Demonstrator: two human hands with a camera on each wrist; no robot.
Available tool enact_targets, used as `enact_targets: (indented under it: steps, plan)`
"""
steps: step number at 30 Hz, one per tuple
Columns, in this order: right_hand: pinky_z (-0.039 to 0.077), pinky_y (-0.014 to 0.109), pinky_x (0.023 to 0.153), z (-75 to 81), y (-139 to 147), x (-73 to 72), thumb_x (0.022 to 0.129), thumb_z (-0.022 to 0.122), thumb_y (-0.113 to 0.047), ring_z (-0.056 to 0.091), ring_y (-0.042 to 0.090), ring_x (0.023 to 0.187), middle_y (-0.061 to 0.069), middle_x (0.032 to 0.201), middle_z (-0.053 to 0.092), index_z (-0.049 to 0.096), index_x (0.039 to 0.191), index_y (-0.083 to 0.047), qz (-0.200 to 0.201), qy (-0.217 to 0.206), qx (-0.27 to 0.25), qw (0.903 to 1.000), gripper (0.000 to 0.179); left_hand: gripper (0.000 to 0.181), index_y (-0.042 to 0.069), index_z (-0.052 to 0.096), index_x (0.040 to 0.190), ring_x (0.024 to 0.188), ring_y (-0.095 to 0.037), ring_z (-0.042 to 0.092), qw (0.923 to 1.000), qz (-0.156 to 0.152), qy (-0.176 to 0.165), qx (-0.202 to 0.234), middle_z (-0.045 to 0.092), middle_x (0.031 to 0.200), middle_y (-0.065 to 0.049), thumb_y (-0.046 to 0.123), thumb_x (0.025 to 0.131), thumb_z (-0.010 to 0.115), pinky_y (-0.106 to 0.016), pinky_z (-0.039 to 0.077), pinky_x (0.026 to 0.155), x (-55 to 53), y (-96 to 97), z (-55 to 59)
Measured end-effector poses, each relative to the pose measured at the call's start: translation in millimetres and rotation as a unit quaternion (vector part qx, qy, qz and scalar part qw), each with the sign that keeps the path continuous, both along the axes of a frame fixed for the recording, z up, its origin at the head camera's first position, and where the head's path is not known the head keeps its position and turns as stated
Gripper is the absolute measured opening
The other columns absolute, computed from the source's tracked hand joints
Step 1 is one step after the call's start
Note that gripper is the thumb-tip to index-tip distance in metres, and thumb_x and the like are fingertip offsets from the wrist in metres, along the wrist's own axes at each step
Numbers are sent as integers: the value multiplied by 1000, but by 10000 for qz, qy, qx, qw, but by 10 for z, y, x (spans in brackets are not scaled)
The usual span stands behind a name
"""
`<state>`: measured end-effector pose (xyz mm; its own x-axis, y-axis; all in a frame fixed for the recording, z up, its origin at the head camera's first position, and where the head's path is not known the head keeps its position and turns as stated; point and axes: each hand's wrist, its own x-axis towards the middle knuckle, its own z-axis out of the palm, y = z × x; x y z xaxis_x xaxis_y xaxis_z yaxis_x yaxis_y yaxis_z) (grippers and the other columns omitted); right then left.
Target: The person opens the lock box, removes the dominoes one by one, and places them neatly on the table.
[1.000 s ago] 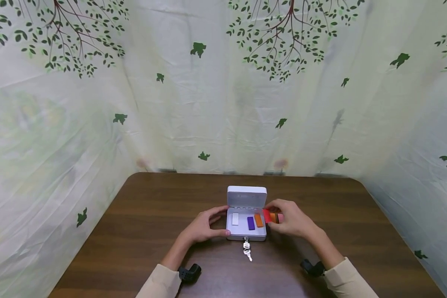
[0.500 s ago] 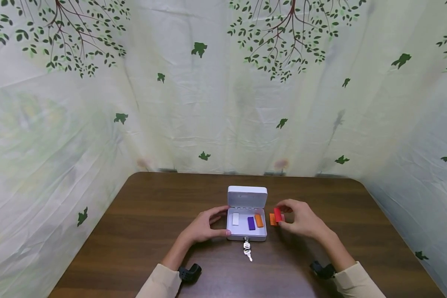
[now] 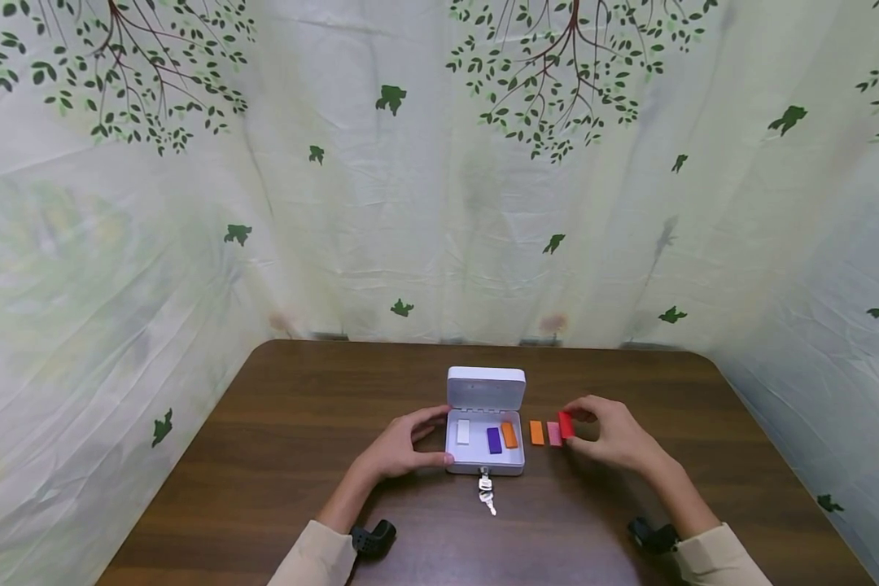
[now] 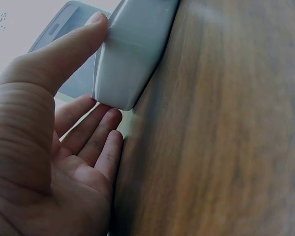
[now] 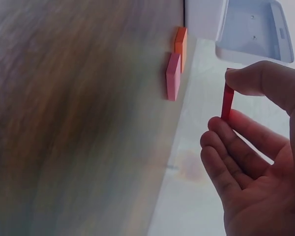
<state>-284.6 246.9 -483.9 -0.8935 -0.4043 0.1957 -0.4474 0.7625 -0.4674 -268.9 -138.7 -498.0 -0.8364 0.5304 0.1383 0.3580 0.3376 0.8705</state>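
A small white cash box (image 3: 485, 461) stands with its lid up; keys (image 3: 487, 490) hang from the lock at its front. My left hand (image 3: 404, 443) holds the box at its left side, thumb at the front corner and fingers at the rear one. Inside lie a white block (image 3: 463, 431), a purple block (image 3: 494, 440) and an orange block (image 3: 509, 435). To the right, my right hand (image 3: 610, 433) pinches a red block (image 3: 566, 425) between thumb and fingertips. In the right wrist view this red block (image 5: 227, 104) is seen edge-on, apart from the pink one.
Just right of the box, another orange block (image 3: 537, 432) and a pink block (image 3: 553, 434) lie side by side on the brown wooden table (image 3: 322, 391). A pale curtain (image 3: 439, 244) printed with leaves and branches hangs behind and at both sides.
My right hand has carried the red block rightward from the box's right edge, past the orange and pink blocks, which now show fully. The left hand and the box stay put.
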Motion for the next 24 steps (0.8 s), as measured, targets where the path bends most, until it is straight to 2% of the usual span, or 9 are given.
enact_targets:
  steps: [6, 15, 24]
  plan:
    - [58, 35, 83, -49, 52, -19, 77, 80, -27, 61, 13, 95, -5, 106, 65, 65, 115, -18, -43, -71, 42, 10000, 42, 80, 1, 41, 145, 138, -31, 42, 9999, -67, -33, -102, 44, 149, -17, 23, 79, 82, -45, 36, 115, -8, -15, 5]
    - [58, 35, 85, -137, 98, -89, 78, 79, -25, 60, 14, 96, -3, 107, 65, 65, 116, -16, -176, -169, 82, 9997, 42, 81, 2, 41, 145, 138, -29, 43, 10000, -24, -41, -55, 44, 149, -15, 23, 79, 82, -45, 36, 115, -28, -22, -24]
    - [57, 37, 84, -170, 142, -101, 79, 77, -24, 60, 16, 96, -1, 108, 65, 65, 117, -13, -133, -270, 137, 9995, 41, 80, 1, 42, 144, 137, -29, 44, 10000, 29, -47, -26, 45, 148, -16, 22, 78, 82, -43, 36, 115, -11, -10, -10]
